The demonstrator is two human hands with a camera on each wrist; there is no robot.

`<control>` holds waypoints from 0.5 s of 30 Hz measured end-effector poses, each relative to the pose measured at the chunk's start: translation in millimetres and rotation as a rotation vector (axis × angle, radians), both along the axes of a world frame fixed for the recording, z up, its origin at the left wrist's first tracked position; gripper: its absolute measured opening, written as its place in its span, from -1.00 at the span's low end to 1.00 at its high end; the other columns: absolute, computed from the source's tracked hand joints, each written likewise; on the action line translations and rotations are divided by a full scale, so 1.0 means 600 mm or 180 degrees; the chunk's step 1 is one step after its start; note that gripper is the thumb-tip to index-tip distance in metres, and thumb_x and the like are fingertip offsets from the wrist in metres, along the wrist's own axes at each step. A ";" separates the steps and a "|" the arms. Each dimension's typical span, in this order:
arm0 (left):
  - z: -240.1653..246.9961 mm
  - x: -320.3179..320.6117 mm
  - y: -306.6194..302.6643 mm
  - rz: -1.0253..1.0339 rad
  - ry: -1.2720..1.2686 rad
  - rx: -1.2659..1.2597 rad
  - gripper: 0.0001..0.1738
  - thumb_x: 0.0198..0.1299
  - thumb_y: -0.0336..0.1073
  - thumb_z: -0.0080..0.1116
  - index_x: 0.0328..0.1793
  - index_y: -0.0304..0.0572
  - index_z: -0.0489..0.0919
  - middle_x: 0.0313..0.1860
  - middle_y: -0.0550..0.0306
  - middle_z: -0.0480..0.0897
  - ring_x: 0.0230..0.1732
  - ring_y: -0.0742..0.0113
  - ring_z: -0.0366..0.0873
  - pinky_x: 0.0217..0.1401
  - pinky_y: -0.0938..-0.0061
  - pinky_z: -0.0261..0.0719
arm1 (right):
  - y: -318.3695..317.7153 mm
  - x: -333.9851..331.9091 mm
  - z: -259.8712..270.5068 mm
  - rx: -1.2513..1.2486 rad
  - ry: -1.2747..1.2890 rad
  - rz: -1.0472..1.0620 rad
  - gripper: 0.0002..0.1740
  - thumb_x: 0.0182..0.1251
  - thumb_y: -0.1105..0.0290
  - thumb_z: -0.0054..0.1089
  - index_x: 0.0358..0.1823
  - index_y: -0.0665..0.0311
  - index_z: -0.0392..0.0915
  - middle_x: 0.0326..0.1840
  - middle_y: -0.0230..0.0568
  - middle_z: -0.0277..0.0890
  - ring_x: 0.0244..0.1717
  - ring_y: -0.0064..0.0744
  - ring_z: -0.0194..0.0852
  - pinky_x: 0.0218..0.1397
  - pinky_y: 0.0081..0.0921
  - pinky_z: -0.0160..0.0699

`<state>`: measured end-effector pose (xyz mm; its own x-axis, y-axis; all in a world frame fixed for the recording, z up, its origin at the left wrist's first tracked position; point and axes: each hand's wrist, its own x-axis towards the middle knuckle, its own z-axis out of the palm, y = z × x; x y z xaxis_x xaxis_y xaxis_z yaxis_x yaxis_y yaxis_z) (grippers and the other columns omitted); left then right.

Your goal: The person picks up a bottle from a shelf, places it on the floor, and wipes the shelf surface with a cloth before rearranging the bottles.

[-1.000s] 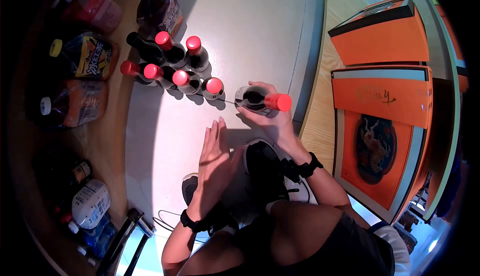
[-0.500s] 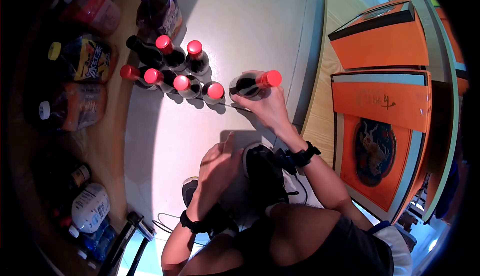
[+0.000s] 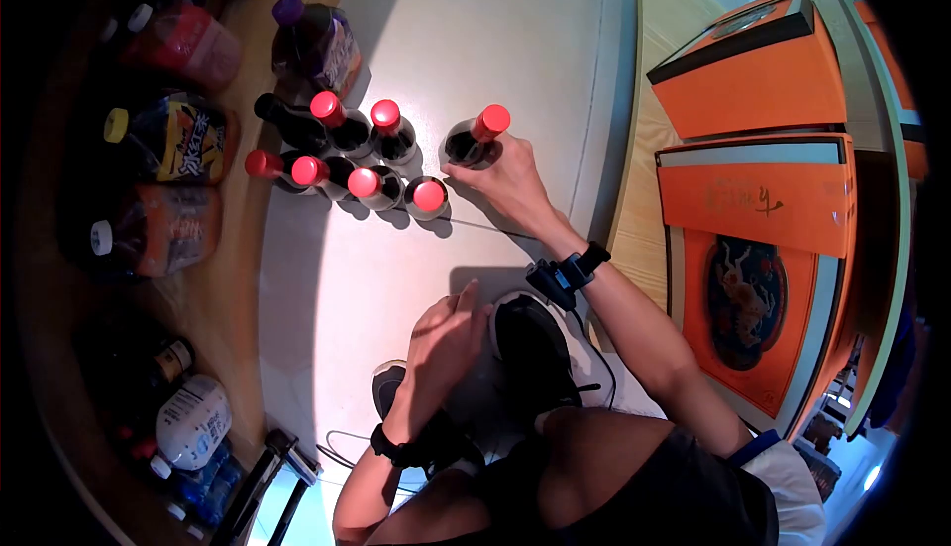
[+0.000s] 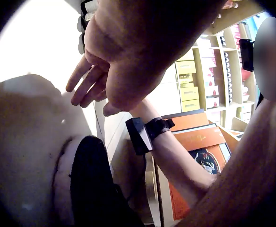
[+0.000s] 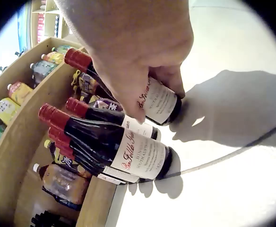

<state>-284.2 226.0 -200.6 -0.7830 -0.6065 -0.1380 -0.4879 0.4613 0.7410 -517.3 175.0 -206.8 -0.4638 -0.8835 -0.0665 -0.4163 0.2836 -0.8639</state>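
Note:
My right hand (image 3: 510,184) grips a dark wine bottle with a red cap (image 3: 491,122) around its lower body. In the right wrist view, the white label of that wine bottle (image 5: 160,101) shows beside my thumb, and its base is right at the floor. To its left stand several similar wine bottles (image 3: 428,199) in close rows, most with red caps; one dark-topped bottle (image 3: 287,122) is at the back left. My left hand (image 3: 444,343) hovers over my shoes, holding nothing, its fingers loosely bent in the left wrist view.
A purple-capped drink bottle (image 3: 317,46) stands behind the wine bottles. Along the left runs a wooden shelf (image 3: 238,278) with several drink bottles. Orange boxes (image 3: 753,189) fill the shelf on the right. My shoes (image 3: 530,348) and a thin cable (image 3: 604,353) are near my hands.
My right hand has carried the wine bottle left and farther from me, level with the back of the group. My left hand has drawn back toward me, its fingers more bent.

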 end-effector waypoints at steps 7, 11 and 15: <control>0.004 0.002 -0.003 -0.0052 -0.0117 0.0018 -0.60 0.40 -0.27 0.30 0.29 -0.30 0.64 -0.24 -0.15 0.74 -0.25 -0.08 0.74 -0.15 0.22 0.73 | -0.011 0.006 0.007 0.0204 -0.0059 0.0030 -0.46 0.20 0.35 0.56 0.11 0.40 0.50 -0.15 0.10 0.72 -0.10 0.00 0.76 0.04 -0.16 0.68; 0.009 0.003 -0.007 -0.0050 -0.0111 0.0089 -0.61 0.40 -0.27 0.30 0.27 -0.30 0.65 -0.26 -0.17 0.73 -0.26 -0.10 0.73 -0.17 0.22 0.72 | -0.018 0.005 -0.004 0.0092 -0.0015 0.0083 -0.45 0.20 0.33 0.57 0.10 0.42 0.48 -0.15 0.15 0.72 -0.08 0.05 0.77 0.03 -0.14 0.69; 0.004 0.007 -0.005 0.0008 -0.0044 0.0151 -0.61 0.40 -0.27 0.30 0.27 -0.29 0.65 -0.27 -0.17 0.72 -0.26 -0.11 0.72 -0.16 0.20 0.72 | -0.024 0.002 -0.015 -0.0013 0.0053 0.0155 -0.45 0.20 0.32 0.58 0.08 0.45 0.48 -0.17 0.18 0.72 -0.10 0.07 0.78 0.01 -0.14 0.70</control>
